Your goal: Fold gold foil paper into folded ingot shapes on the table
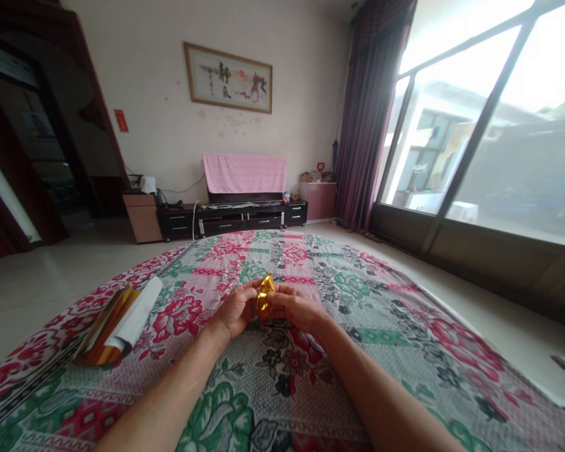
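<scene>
Between my two hands, above the middle of the table, is a small piece of shiny gold foil paper point(265, 297), creased and standing roughly upright. My left hand point(238, 309) pinches its left side with thumb and fingers. From the other side my right hand point(295, 307) grips it, thumb in front and fingers behind. Parts of the foil are hidden by the fingers. Off to the left on the cloth lies a loose pile of curled gold and white sheets point(117, 326), apart from both hands.
A flowered red, green and grey tablecloth point(358, 376) covers the round table. Beyond it stand a low black TV cabinet point(242, 220), a pink cloth point(245, 174) draped over a screen, and side cabinets. A large window point(452, 125) and purple curtain point(367, 119) are on the right.
</scene>
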Demonstrator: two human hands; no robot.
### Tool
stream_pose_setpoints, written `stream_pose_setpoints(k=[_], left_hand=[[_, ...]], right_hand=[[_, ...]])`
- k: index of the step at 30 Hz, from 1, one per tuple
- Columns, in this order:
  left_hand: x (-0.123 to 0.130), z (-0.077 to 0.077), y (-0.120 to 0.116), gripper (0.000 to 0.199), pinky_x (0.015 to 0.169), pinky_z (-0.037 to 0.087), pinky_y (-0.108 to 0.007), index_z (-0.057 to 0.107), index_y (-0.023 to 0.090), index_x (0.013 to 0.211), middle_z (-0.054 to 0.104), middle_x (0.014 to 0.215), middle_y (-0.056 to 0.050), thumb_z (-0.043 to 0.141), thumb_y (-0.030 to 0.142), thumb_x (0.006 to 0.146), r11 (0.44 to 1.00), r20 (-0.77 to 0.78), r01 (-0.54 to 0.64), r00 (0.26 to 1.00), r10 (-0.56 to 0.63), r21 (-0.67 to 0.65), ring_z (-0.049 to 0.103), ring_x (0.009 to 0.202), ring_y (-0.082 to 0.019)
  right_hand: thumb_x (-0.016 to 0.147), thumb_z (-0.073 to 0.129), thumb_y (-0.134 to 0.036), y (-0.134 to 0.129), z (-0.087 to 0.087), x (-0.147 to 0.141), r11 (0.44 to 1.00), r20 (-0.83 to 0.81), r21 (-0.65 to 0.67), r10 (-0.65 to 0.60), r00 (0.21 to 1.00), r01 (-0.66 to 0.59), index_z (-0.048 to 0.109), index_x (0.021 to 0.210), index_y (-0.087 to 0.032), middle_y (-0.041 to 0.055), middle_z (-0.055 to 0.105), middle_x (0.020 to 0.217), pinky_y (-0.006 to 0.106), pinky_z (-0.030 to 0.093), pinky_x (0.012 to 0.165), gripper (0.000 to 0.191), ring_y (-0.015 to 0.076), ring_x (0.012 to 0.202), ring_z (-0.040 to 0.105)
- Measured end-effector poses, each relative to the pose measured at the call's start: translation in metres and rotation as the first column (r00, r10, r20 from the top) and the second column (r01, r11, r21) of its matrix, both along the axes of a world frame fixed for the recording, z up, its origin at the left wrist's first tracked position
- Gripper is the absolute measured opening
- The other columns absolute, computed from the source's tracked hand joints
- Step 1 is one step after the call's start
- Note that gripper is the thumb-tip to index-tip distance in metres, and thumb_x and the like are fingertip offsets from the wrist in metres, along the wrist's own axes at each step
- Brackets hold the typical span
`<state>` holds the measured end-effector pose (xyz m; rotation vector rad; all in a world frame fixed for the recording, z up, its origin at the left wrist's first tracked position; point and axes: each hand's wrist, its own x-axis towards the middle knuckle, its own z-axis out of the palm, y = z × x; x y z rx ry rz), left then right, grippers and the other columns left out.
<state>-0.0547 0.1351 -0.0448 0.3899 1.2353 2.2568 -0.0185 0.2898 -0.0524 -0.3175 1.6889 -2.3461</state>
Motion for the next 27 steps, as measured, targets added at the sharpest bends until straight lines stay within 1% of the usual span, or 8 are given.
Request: stream_pose_setpoints(k=[5, 8, 14, 20, 22, 24, 26, 27], left_hand=[[-0.0009, 0.0003, -0.0005, 0.043, 0.058, 0.049, -0.023, 0.063, 0.014, 0.107, 0.071, 0.076, -0.005, 0.056, 0.007, 0.064, 0.999, -0.013, -0.039, 0.999, 0.039, -0.025, 0.065, 0.062, -0.015], [0.0, 0.0012, -0.0007, 0.045, 0.057, 0.049, -0.023, 0.062, 0.014, 0.108, 0.071, 0.076, -0.005, 0.056, 0.007, 0.063, 0.998, -0.032, -0.042, 0.999, 0.041, -0.053, 0.065, 0.063, -0.015], [0.0006, 0.0007, -0.0003, 0.045, 0.056, 0.048, -0.022, 0.063, 0.014, 0.106, 0.07, 0.075, -0.005, 0.057, 0.008, 0.062, 0.997, -0.055, -0.029, 0.998, 0.026, -0.069, 0.065, 0.065, -0.016], [0.0027, 0.0034, 0.0003, 0.042, 0.054, 0.047, -0.022, 0.065, 0.014, 0.101, 0.07, 0.073, -0.005, 0.058, 0.01, 0.059, 0.995, -0.067, -0.054, 0.997, 0.048, -0.09, 0.065, 0.063, -0.016], [0.0035, 0.0057, 0.0006, 0.04, 0.052, 0.046, -0.022, 0.065, 0.013, 0.099, 0.069, 0.072, -0.005, 0.059, 0.011, 0.06, 0.99, -0.093, -0.086, 0.993, 0.076, -0.112, 0.064, 0.061, -0.016], [0.0035, 0.0078, 0.0008, 0.037, 0.052, 0.046, -0.023, 0.066, 0.014, 0.097, 0.069, 0.071, -0.005, 0.06, 0.013, 0.061, 0.978, -0.159, -0.151, 0.979, 0.128, -0.143, 0.063, 0.059, -0.016], [0.0028, 0.009, 0.0007, 0.031, 0.055, 0.046, -0.023, 0.068, 0.014, 0.092, 0.069, 0.07, -0.004, 0.061, 0.014, 0.062, 0.953, -0.275, -0.248, 0.942, 0.195, -0.176, 0.062, 0.059, -0.016], [0.0024, 0.0092, 0.0006, 0.027, 0.056, 0.046, -0.023, 0.069, 0.015, 0.089, 0.069, 0.069, -0.003, 0.061, 0.014, 0.062, 0.932, -0.348, -0.305, 0.91, 0.226, -0.193, 0.062, 0.06, -0.016]], right_hand=[[0.071, 0.068, -0.033, -0.0001, -0.0027, -0.003, 0.999, 0.027, -0.041, -0.017, 0.999, 0.018, 0.059, 0.085, -0.016, -0.0002, 0.065, 0.072, 0.026, 0.049, 0.064, 0.023, 0.0106, 0.062, 0.061], [0.073, 0.066, -0.033, -0.0004, -0.0032, -0.0036, 0.998, 0.032, -0.067, -0.006, 0.999, 0.008, 0.06, 0.086, -0.016, 0.0006, 0.066, 0.074, 0.027, 0.049, 0.064, 0.023, 0.0116, 0.063, 0.062], [0.071, 0.069, -0.036, -0.0004, -0.0021, -0.0019, 0.998, 0.017, -0.052, -0.03, 0.999, 0.031, 0.061, 0.086, -0.015, 0.0028, 0.068, 0.078, 0.03, 0.049, 0.069, 0.027, 0.0137, 0.068, 0.064], [0.07, 0.069, -0.034, -0.0007, -0.0007, -0.0013, 0.998, 0.032, -0.035, -0.041, 0.999, 0.042, 0.062, 0.085, -0.015, 0.0023, 0.067, 0.075, 0.029, 0.049, 0.068, 0.025, 0.013, 0.066, 0.063], [0.071, 0.069, -0.034, -0.0002, 0.0001, -0.0007, 0.999, 0.03, -0.028, -0.038, 0.999, 0.039, 0.062, 0.086, -0.015, 0.0025, 0.067, 0.077, 0.028, 0.048, 0.067, 0.026, 0.013, 0.067, 0.063], [0.071, 0.069, -0.034, 0.0006, 0.0015, 0.0, 0.999, 0.032, -0.039, -0.036, 0.999, 0.038, 0.062, 0.089, -0.017, 0.0023, 0.067, 0.081, 0.028, 0.048, 0.067, 0.026, 0.0129, 0.07, 0.062], [0.073, 0.067, -0.036, 0.0015, 0.0034, 0.0003, 0.996, 0.045, -0.068, -0.06, 0.997, 0.063, 0.063, 0.09, -0.018, 0.0023, 0.066, 0.085, 0.027, 0.048, 0.065, 0.025, 0.0128, 0.072, 0.062], [0.073, 0.066, -0.037, 0.0018, 0.0044, 0.0003, 0.992, 0.053, -0.084, -0.086, 0.995, 0.09, 0.063, 0.089, -0.018, 0.0025, 0.065, 0.087, 0.027, 0.048, 0.064, 0.025, 0.0127, 0.072, 0.061]])
